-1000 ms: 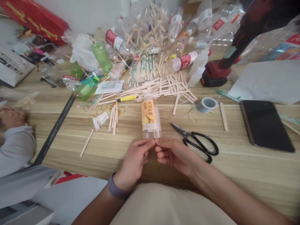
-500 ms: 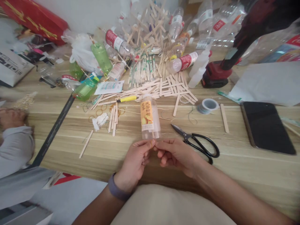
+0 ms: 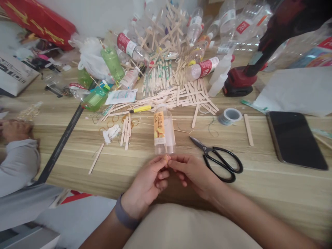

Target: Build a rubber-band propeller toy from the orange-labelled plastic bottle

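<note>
A clear plastic bottle point(image 3: 169, 133) with an orange label stands or lies just beyond my fingertips; I cannot tell which. At its near end, my left hand point(image 3: 150, 176) pinches thumb against finger. Tip to tip with it, my right hand point(image 3: 194, 173) pinches too, its other fingers curled. Whatever they hold is too small to make out. Black-handled scissors point(image 3: 220, 159) lie to the right of my right hand. Left of the bottle are several craft sticks point(image 3: 126, 131), a crumpled white wrapper point(image 3: 111, 134) and thin rubber bands point(image 3: 112, 121).
Behind the bottle lie a yellow cutter point(image 3: 141, 109) and a heap of craft sticks point(image 3: 181, 97). Plastic bottles point(image 3: 204, 67) crowd the back. To the right are a spool point(image 3: 230, 117), a phone point(image 3: 297, 141) and a red-black power tool point(image 3: 240, 81). Another person's hand point(image 3: 17, 129) rests far left.
The bottle has turned slightly, and its label has shifted left. My two hands have moved a little to the left, fingertips still together.
</note>
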Tool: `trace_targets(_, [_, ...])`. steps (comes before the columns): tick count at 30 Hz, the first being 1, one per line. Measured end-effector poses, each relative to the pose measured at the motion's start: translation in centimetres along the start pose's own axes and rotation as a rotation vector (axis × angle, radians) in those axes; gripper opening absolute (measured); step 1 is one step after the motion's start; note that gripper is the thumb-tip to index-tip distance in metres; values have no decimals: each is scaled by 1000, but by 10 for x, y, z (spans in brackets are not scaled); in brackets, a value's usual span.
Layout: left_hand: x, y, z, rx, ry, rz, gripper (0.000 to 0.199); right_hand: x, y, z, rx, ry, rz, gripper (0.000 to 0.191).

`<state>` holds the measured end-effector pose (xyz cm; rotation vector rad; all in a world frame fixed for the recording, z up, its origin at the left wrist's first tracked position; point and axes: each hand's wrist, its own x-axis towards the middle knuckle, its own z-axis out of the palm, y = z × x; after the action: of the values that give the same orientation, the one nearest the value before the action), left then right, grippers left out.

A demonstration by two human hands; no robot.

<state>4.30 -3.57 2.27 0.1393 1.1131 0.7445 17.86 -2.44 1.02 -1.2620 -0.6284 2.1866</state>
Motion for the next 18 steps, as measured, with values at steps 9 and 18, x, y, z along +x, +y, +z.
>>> trace_targets(9, [-11, 0, -3, -70, 6, -69, 33, -5, 4, 0, 255, 18, -27, 33])
trace_targets(18, [-18, 2, -7, -141, 34, -31, 14, -17, -2, -15, 55, -102, 67, 39])
